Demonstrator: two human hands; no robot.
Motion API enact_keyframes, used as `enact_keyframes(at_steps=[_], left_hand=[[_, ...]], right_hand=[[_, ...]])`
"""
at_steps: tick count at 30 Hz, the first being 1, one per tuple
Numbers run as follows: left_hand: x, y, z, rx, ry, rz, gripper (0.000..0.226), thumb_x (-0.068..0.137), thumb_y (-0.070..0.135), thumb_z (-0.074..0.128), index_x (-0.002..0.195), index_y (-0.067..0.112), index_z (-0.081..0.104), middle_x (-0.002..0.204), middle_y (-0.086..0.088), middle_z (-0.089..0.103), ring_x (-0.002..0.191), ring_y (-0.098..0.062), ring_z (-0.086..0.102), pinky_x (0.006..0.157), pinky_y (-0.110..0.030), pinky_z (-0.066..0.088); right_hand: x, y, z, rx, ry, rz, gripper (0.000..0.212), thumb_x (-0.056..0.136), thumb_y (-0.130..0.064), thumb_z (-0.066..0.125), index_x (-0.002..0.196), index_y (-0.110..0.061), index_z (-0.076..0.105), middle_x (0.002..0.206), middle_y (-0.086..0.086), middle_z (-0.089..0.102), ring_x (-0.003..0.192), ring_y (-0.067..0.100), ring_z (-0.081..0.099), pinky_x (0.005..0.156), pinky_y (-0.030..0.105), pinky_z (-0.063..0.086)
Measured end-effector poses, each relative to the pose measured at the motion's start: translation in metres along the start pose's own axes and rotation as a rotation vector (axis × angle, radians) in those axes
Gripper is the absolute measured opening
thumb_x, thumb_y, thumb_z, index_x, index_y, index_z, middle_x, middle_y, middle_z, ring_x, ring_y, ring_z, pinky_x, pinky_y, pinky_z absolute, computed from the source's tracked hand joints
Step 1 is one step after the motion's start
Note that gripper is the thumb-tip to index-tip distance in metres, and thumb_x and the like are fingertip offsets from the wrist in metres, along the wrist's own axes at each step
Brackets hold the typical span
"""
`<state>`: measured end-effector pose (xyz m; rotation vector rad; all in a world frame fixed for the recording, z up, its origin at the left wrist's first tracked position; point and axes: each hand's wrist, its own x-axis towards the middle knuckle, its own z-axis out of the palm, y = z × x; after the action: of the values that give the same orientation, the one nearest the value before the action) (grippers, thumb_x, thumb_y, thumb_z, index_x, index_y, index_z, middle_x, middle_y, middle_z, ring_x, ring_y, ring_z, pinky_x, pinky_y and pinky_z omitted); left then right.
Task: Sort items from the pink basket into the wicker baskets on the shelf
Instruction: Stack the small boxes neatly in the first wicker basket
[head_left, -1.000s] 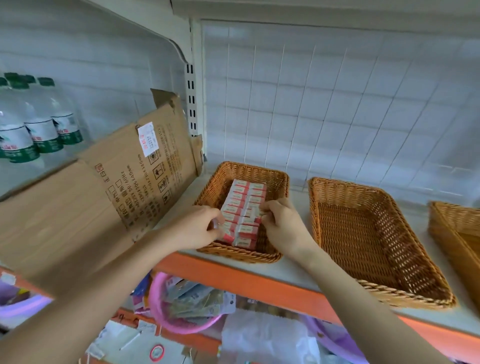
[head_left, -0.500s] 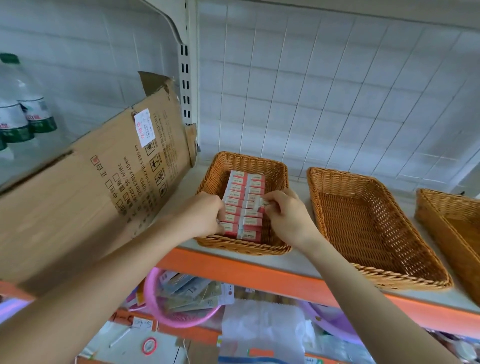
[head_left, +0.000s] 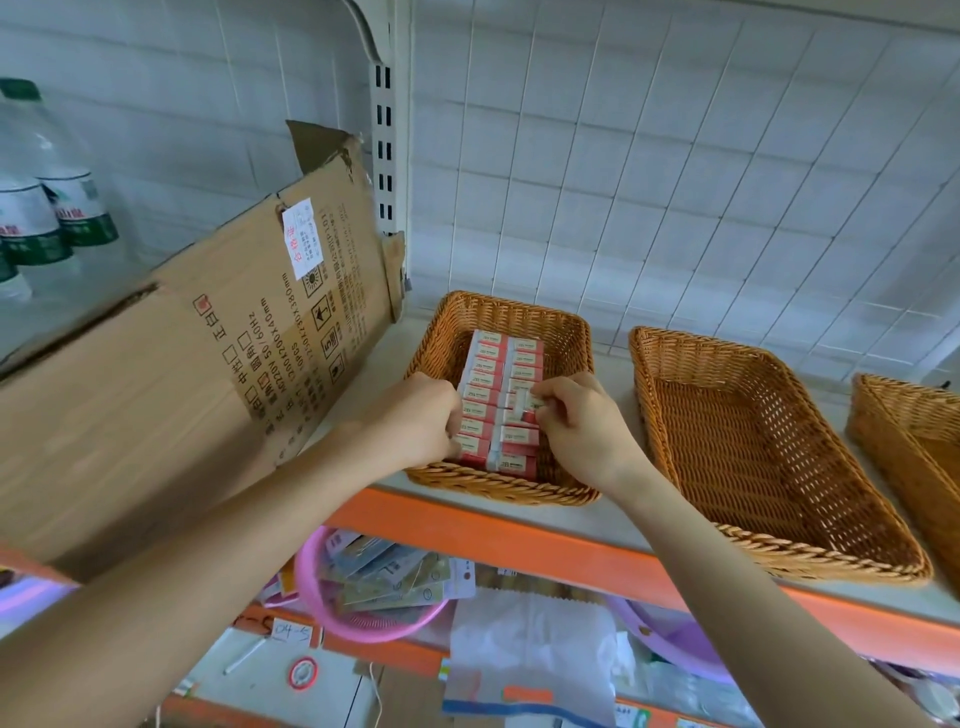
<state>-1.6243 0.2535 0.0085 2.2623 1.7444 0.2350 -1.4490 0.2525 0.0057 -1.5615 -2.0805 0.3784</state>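
- Head view: 3 wicker baskets are seen in a row on the white shelf (head_left: 618, 525), which has an orange front edge.
- The left wicker basket (head_left: 498, 312) is packed with red-and-white boxes (head_left: 488, 364), laid in 2 neat columns.
- A small box (head_left: 524, 402) in the right column is pinched between the thumb and fingers of the right hand (head_left: 582, 431).
- The left hand (head_left: 421, 421) is set against the left column with its fingers curled; whether a box is gripped cannot be told.
- The middle wicker basket (head_left: 753, 467) is seen just beside the first, and the right wicker basket (head_left: 914, 415) is cut off by the frame edge.
- The pink basket (head_left: 363, 621) is seen below the shelf, between the 2 forearms, with flat packets (head_left: 384, 571) lying in it.
- A cardboard box (head_left: 182, 364) is seen at the left, with water bottles (head_left: 67, 213) behind it.
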Motion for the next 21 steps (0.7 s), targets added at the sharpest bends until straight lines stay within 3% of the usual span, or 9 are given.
enact_keyframes(at_steps=[6, 13, 21], left_hand=[[-0.001, -0.002, 0.001, -0.021, 0.027, -0.002, 0.017, 0.082, 0.02, 0.071, 0.096, 0.01, 0.069, 0.097, -0.002, 0.066, 0.086, -0.016, 0.061, 0.07, -0.025, 0.049], [0.0, -0.003, 0.003, -0.05, 0.04, 0.01, 0.023, 0.082, 0.018, 0.071, 0.102, 0.009, 0.068, 0.102, -0.004, 0.066, 0.09, -0.018, 0.061, 0.076, -0.027, 0.051], [0.0, -0.005, 0.005, -0.084, 0.046, 0.018, 0.03, 0.082, 0.017, 0.071, 0.11, 0.007, 0.066, 0.109, -0.006, 0.065, 0.095, -0.019, 0.061, 0.074, -0.023, 0.047]], right_hand=[[0.001, -0.001, -0.003, -0.177, -0.108, -0.055, 0.028, 0.092, -0.009, 0.048, 0.117, -0.005, 0.06, 0.116, 0.013, 0.054, 0.111, 0.026, 0.046, 0.096, 0.026, 0.027], [0.003, -0.005, -0.007, -0.247, -0.243, -0.094, 0.027, 0.089, -0.006, 0.048, 0.111, -0.003, 0.063, 0.115, 0.01, 0.059, 0.112, 0.022, 0.049, 0.091, 0.02, 0.032], [0.006, -0.014, -0.002, -0.296, -0.392, -0.094, 0.026, 0.089, -0.012, 0.052, 0.111, -0.008, 0.064, 0.115, 0.007, 0.062, 0.107, 0.022, 0.055, 0.088, 0.026, 0.043]])
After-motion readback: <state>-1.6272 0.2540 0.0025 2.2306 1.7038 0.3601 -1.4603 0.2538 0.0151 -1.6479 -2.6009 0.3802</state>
